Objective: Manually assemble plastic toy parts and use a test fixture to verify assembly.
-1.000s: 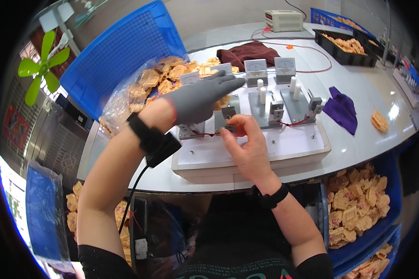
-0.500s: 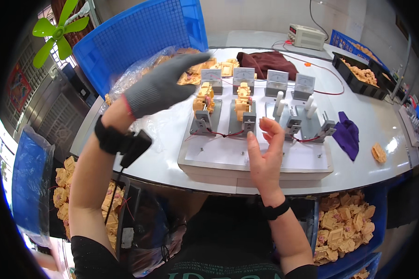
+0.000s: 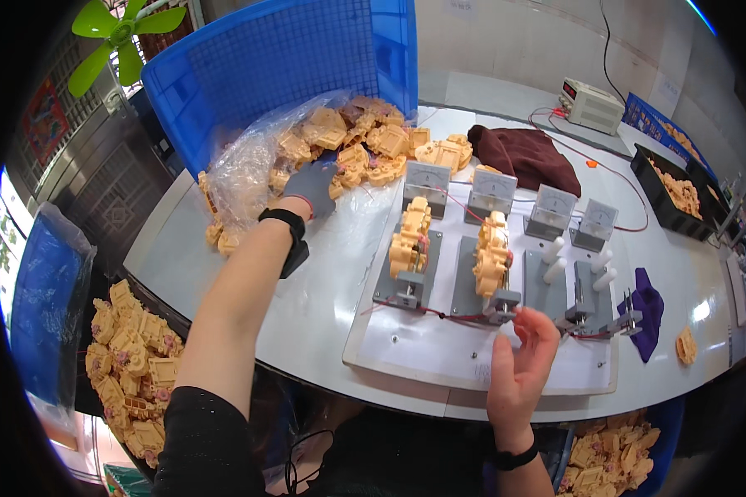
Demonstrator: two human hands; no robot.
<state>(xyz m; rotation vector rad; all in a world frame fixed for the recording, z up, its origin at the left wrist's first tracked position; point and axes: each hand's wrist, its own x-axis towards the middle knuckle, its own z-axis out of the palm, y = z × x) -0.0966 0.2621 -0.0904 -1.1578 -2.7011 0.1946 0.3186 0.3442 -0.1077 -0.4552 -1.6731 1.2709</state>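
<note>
Our gloved left hand point(image 3: 312, 184), upper left, meets tan parts point(image 3: 387, 141), grip unclear; our right hand point(image 3: 520, 374), lower right, fingers apart, could snag red wires point(image 3: 462, 317) by drifting upward.

On my tabletop point(image 3: 307, 311), the board point(image 3: 423, 356) carries parts point(image 3: 493, 253) on its left half, pegs point(image 3: 554, 271) on its right and meters point(image 3: 553, 207) along the back. Behind-left I have a pile point(image 3: 389, 141), a bag point(image 3: 244, 174) at its left and a bin point(image 3: 265, 58) behind. My left hand point(image 3: 311, 184) is at the pile's front; my right hand point(image 3: 520, 377) overlaps the board's front edge. A cloth point(image 3: 526, 157) lies behind the meters.
</note>
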